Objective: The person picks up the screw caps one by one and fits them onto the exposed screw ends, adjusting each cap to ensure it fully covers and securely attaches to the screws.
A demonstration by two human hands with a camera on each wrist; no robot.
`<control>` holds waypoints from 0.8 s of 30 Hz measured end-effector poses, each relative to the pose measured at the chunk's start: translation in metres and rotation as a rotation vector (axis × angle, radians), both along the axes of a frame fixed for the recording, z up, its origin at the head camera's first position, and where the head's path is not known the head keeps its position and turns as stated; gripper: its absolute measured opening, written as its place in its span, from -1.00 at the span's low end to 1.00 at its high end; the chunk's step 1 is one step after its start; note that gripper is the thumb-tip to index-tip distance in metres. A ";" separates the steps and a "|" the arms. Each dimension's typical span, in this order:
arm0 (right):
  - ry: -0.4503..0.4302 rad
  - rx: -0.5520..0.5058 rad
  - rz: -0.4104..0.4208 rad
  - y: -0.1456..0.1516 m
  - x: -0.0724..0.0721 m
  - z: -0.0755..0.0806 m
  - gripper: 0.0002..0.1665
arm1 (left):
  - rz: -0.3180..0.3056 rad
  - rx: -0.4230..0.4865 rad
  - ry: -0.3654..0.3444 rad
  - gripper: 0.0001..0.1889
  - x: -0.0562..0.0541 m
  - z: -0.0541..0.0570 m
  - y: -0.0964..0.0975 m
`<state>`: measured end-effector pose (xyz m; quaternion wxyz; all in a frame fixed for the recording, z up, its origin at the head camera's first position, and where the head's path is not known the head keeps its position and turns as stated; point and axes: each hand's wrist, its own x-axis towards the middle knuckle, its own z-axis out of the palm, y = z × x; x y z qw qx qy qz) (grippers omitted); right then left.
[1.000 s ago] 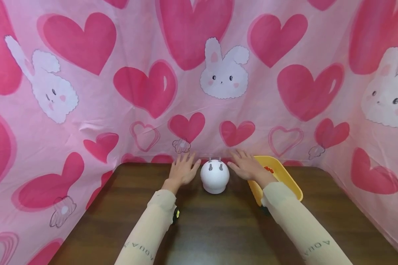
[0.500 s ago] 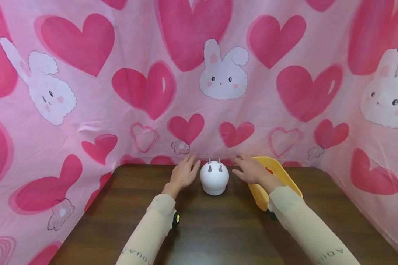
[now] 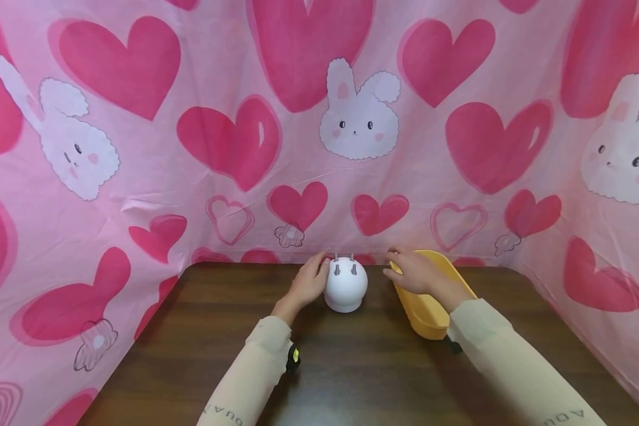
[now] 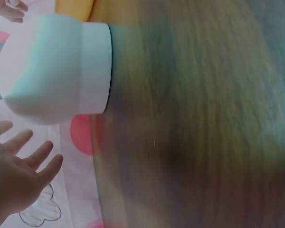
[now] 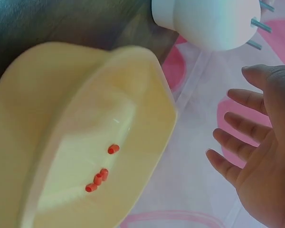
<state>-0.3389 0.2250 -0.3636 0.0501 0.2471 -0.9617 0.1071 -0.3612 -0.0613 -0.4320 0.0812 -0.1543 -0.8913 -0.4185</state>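
Observation:
A white rounded object [image 3: 346,287] with a narrower base stands on the brown table. Several metal pins [image 3: 354,270] stick up from its top. My left hand [image 3: 307,283] is at its left side, and in the left wrist view the fingers [image 4: 39,156] are spread and slightly bent close to it. Over the yellow tray [image 3: 427,316] hovers my right hand [image 3: 419,273], loosely bent and holding nothing. In the right wrist view several small red tube-like pieces [image 5: 113,149] lie inside the tray; the hand and forearm hide them in the head view.
Pink cloth [image 3: 298,165] printed with hearts and rabbits hangs behind the table [image 3: 346,367] and along both sides. The tray sits to the right of the white object, near the table's back edge.
My left hand has moved right, up to the white object. The right hand has drawn away from it to the right, over the tray, and the tray has turned slightly.

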 end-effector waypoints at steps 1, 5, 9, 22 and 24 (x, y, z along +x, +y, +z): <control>0.004 0.001 0.006 0.002 0.000 0.001 -0.47 | -0.008 0.013 0.008 -0.44 0.000 0.000 0.002; 0.033 0.014 0.031 0.008 -0.001 0.007 -0.57 | -0.036 0.038 0.000 -0.46 -0.001 -0.001 0.009; 0.048 0.035 0.027 0.015 -0.002 0.010 -0.61 | -0.060 0.050 -0.021 -0.46 -0.002 -0.003 0.014; 0.063 0.021 0.048 0.032 -0.012 0.022 -0.59 | -0.088 0.084 -0.093 -0.42 0.000 -0.009 0.018; 0.060 0.032 0.040 0.035 -0.014 0.026 -0.58 | -0.085 0.093 -0.094 -0.41 -0.001 -0.009 0.019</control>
